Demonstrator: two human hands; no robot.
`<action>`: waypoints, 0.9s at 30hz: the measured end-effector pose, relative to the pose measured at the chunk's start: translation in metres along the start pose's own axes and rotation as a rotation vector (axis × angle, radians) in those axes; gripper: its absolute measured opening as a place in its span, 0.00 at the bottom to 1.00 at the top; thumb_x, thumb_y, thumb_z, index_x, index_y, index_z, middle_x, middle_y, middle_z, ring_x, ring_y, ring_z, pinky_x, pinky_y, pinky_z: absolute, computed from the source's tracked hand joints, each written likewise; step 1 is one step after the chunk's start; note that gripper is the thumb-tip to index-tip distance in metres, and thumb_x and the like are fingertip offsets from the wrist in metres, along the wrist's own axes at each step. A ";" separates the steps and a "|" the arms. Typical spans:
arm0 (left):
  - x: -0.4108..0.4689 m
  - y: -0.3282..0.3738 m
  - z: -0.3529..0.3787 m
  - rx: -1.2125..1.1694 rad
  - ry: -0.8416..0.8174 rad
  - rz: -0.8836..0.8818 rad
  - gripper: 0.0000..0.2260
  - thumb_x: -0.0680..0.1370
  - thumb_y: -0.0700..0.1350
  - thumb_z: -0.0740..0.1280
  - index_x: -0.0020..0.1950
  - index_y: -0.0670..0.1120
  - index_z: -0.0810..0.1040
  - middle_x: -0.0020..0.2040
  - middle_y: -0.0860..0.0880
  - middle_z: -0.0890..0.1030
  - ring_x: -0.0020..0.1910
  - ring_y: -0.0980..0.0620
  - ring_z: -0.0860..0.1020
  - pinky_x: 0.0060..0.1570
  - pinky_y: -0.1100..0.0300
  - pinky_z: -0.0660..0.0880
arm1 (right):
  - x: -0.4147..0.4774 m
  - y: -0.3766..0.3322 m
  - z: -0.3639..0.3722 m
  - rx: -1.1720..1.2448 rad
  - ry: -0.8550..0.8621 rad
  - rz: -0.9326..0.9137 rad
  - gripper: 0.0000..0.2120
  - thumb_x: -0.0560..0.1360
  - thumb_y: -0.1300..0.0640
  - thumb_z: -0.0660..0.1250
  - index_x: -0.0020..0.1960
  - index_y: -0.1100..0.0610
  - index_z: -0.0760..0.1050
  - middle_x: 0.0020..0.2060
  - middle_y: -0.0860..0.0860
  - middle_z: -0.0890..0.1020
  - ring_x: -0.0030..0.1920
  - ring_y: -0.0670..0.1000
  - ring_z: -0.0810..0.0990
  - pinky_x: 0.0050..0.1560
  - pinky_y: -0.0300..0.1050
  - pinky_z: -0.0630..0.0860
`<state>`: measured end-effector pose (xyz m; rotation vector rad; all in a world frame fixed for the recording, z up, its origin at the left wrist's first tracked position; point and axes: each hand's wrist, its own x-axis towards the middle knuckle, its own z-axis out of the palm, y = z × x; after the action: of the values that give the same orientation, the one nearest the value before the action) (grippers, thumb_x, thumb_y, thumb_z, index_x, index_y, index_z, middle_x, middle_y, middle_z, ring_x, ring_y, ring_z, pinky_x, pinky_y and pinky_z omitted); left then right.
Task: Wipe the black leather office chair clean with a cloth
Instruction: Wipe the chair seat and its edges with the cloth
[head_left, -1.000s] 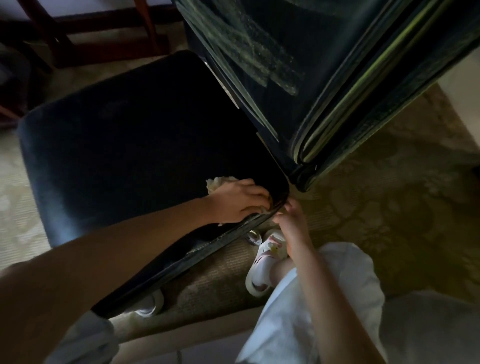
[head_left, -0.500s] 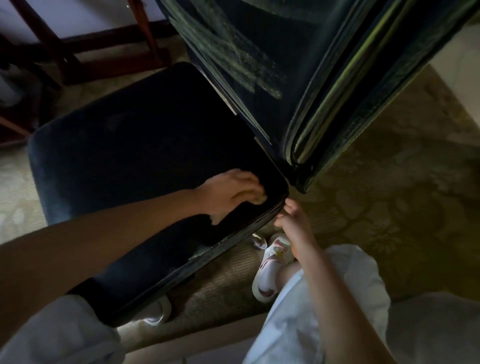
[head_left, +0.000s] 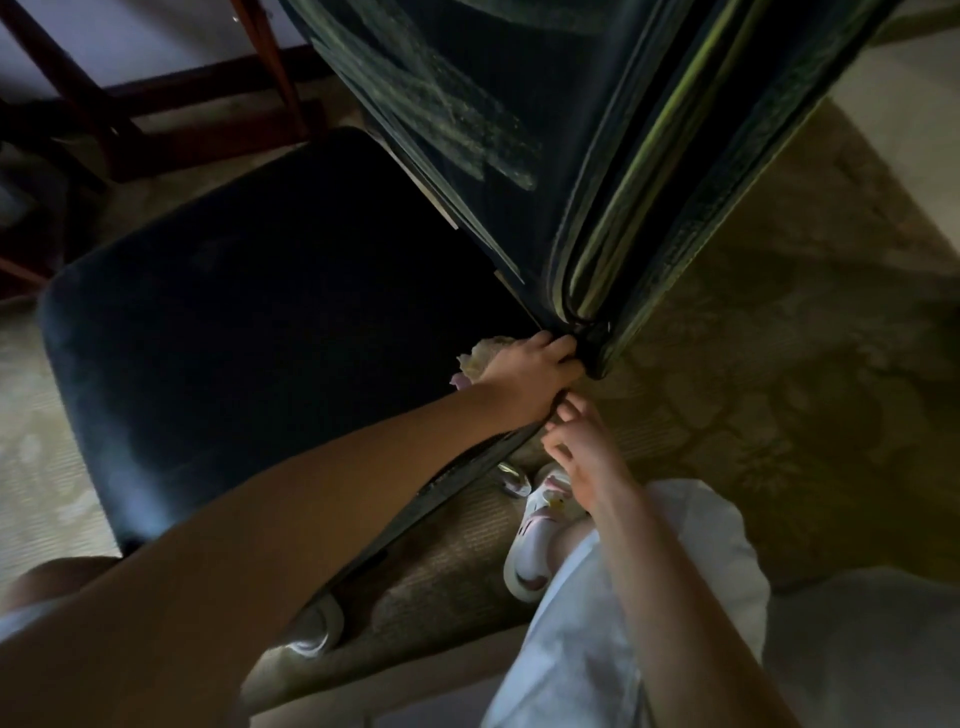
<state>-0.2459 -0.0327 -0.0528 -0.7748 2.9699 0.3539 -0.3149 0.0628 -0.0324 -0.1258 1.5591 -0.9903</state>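
Observation:
The black leather chair seat (head_left: 249, 322) fills the left and middle of the head view, with its backrest (head_left: 545, 130) rising at the upper right. My left hand (head_left: 524, 379) holds a pale crumpled cloth (head_left: 480, 356) and presses it into the seat's rear corner, where seat and backrest meet. Most of the cloth is hidden under the hand. My right hand (head_left: 582, 452) pinches the seat's side edge just below that corner.
A patterned carpet (head_left: 779, 374) covers the floor to the right. Dark wooden furniture legs (head_left: 171, 119) stand at the upper left. My white sandal (head_left: 535, 540) and white clothing (head_left: 623, 623) are below the seat edge.
My left hand has slid with the cloth along the seat toward the rear corner by the backrest. My right hand has stayed at the seat's edge.

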 end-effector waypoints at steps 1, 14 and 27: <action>-0.003 -0.004 0.001 -0.001 -0.008 0.049 0.14 0.76 0.42 0.65 0.62 0.46 0.75 0.60 0.44 0.73 0.55 0.44 0.71 0.49 0.50 0.74 | 0.001 0.000 0.000 -0.007 0.001 0.007 0.31 0.73 0.79 0.52 0.71 0.57 0.61 0.67 0.51 0.70 0.63 0.49 0.70 0.61 0.43 0.68; -0.092 -0.023 0.013 -0.236 0.096 0.122 0.14 0.76 0.50 0.56 0.50 0.50 0.81 0.48 0.50 0.78 0.45 0.50 0.77 0.42 0.59 0.75 | 0.008 0.020 0.013 -0.526 0.134 -0.207 0.35 0.70 0.68 0.63 0.74 0.53 0.57 0.66 0.55 0.70 0.64 0.57 0.71 0.65 0.54 0.68; -0.191 -0.037 0.017 -0.276 0.012 -0.035 0.14 0.78 0.51 0.55 0.54 0.53 0.79 0.55 0.51 0.76 0.51 0.51 0.75 0.50 0.55 0.75 | -0.014 0.054 0.026 -1.562 0.125 -0.678 0.38 0.75 0.48 0.66 0.77 0.46 0.47 0.77 0.51 0.48 0.76 0.54 0.48 0.70 0.53 0.57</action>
<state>-0.0615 0.0303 -0.0561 -0.8529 2.9506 0.7713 -0.2647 0.0914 -0.0536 -1.7635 2.1151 0.0004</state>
